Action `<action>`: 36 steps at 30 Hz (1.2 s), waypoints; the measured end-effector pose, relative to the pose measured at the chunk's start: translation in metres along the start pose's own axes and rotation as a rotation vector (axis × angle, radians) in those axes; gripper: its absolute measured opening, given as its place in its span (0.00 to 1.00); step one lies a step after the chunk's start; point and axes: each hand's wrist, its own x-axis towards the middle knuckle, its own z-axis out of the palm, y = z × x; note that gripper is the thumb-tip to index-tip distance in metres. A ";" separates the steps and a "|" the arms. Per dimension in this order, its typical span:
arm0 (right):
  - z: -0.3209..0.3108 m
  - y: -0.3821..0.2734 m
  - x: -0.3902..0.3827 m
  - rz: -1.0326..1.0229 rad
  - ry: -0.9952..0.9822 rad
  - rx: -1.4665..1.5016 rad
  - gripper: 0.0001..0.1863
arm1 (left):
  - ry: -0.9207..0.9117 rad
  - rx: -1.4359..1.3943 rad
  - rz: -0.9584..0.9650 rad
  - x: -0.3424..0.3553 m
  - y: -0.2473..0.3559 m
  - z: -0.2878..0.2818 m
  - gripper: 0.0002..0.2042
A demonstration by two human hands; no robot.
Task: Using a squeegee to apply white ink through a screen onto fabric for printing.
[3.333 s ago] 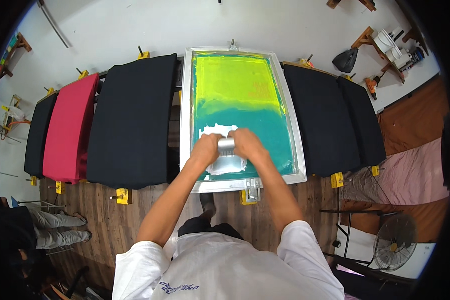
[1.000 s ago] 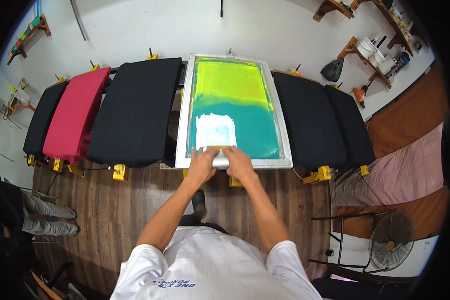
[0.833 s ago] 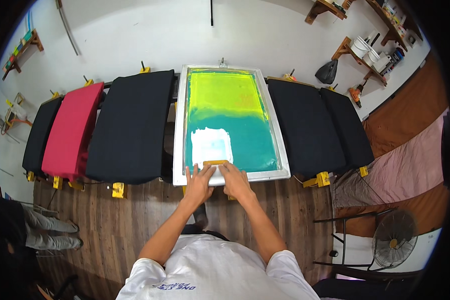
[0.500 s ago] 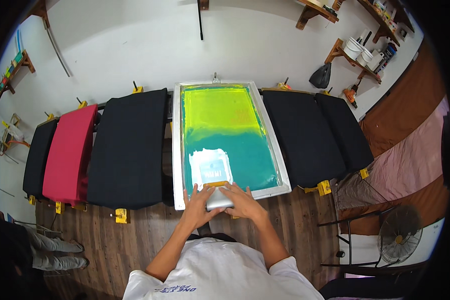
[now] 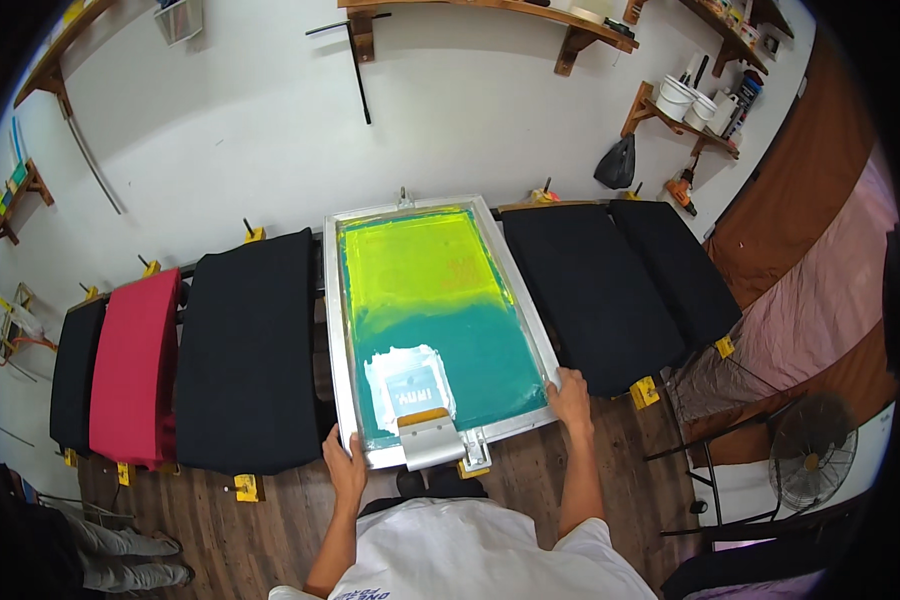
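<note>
A metal-framed printing screen [image 5: 523,335] lies among the boards, its teal mesh [image 5: 470,360] coated yellow-green over the upper half, with a patch of white ink [image 5: 380,375] at the lower left. A silver squeegee [image 5: 430,450] with an amber blade rests on the screen's near edge beside a metal bracket [image 5: 477,455]. My left hand [image 5: 346,460] grips the frame's near left corner. My right hand [image 5: 573,405] has its fingers wrapped round the near right corner.
Cloth-covered boards flank the screen: black ones [image 5: 245,350] [image 5: 590,280] and a pink one [image 5: 130,360], on yellow brackets. A person's legs [image 5: 120,560] show at lower left, a standing fan [image 5: 810,450] at lower right. Wall shelves [image 5: 510,15] hang beyond, with a drill [image 5: 682,192] at right.
Both hands have left the squeegee and spread outward to the frame's near corners; the squeegee now lies at the near edge. The view has tilted up, showing more wall.
</note>
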 end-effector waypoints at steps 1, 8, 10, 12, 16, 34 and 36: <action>0.006 0.007 -0.001 0.053 -0.034 -0.025 0.24 | -0.003 0.000 0.007 0.001 0.000 0.003 0.26; 0.022 0.026 0.013 0.109 0.010 0.196 0.22 | 0.088 -0.059 -0.054 0.017 -0.016 0.009 0.26; 0.018 0.024 0.018 0.150 0.002 0.229 0.22 | -0.075 -0.003 -0.247 0.023 -0.017 0.005 0.27; 0.016 0.025 0.024 0.186 -0.008 0.260 0.23 | -0.058 0.036 -0.262 0.026 -0.016 0.006 0.31; 0.035 0.038 0.026 0.109 -0.093 0.147 0.29 | -0.046 0.078 -0.319 0.031 -0.012 0.011 0.37; 0.018 0.022 0.029 0.188 -0.200 0.217 0.31 | -0.100 0.205 -0.433 0.034 0.012 0.004 0.43; 0.017 0.020 0.030 0.203 -0.212 0.207 0.32 | -0.113 0.212 -0.449 0.036 0.014 0.003 0.43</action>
